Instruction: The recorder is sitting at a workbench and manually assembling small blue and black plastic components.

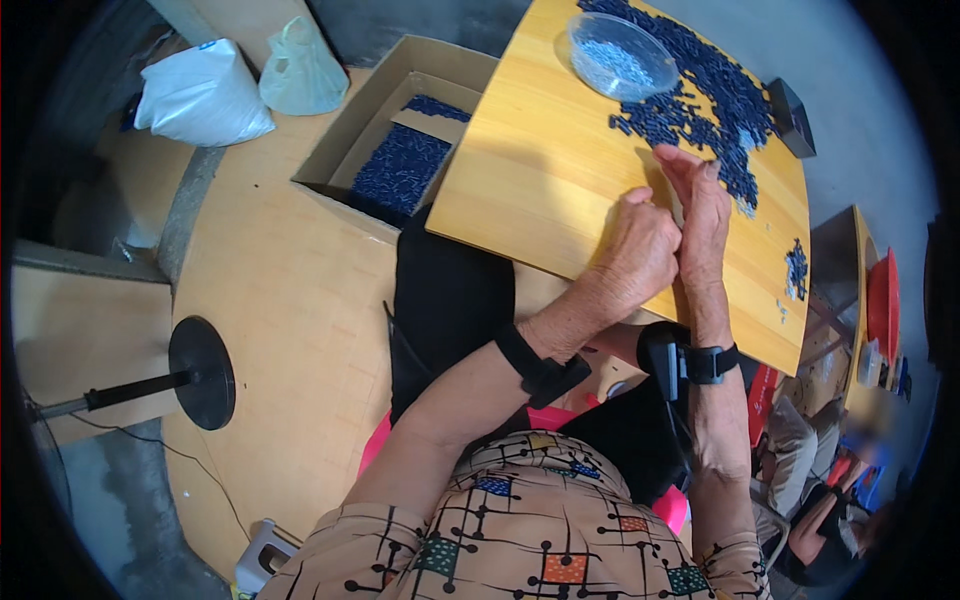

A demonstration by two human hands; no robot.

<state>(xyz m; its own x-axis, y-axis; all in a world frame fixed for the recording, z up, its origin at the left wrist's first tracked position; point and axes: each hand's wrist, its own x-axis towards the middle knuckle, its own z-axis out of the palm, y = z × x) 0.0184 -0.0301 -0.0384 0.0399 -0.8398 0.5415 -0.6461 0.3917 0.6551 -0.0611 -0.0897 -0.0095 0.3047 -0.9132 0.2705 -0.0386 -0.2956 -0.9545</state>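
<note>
My left hand (642, 245) and my right hand (704, 215) meet over the near part of the wooden table (510, 190). The left fingers are curled in against the right hand, and whatever they hold is hidden. The fingers of my right hand are bent together, with a small dark spot at their tips too small to name. Just beyond them lies a spread of small dark blue cylindrical pieces (690, 125). A clear round plastic bowl (577, 62) with small pale blue pieces in it stands at the far side of the table.
A cardboard box (335, 165) of dark blue pieces sits left of the table. A small black box (792, 118) stands at the right edge, and a smaller pile of pieces (796, 268) lies nearer. White bags (205, 95) are at the far left. Another person (835, 520) is at lower right.
</note>
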